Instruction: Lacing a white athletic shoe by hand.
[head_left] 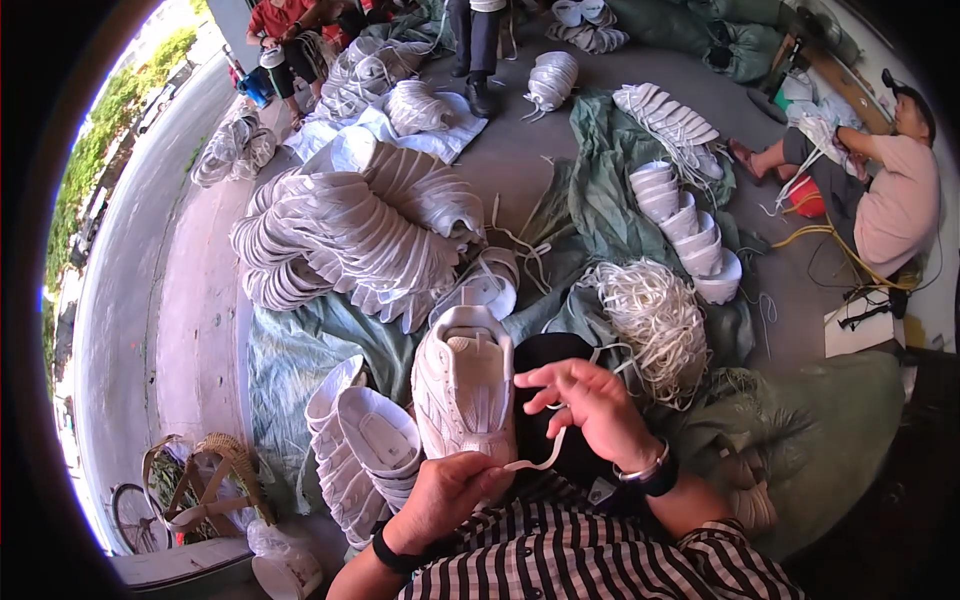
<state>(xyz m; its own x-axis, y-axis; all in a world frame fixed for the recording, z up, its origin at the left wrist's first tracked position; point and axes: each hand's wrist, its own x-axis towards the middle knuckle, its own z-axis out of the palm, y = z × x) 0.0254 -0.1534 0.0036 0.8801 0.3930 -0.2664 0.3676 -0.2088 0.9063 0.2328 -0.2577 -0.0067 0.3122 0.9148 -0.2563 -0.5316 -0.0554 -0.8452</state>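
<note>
A white shoe upper [432, 395] rests in front of me, its opening facing up and its rounded collar pointing away. My left hand [458, 492] is closed at its near end, thumb and forefinger pinching a white shoelace [540, 461]. From that pinch the lace runs right and up to my right hand [597, 412], passing behind its fingers. My right hand hovers just right of the upper, its fingers apart and stretched toward it. Whether the lace touches the right palm is hidden.
Nested white uppers [340, 235] form a big pile ahead, and more stacks [378, 440] stand at my left. A heap of loose laces [655, 325] lies right, on green sheeting [615, 200]. One person [900, 200] sits at the right; others are at the back.
</note>
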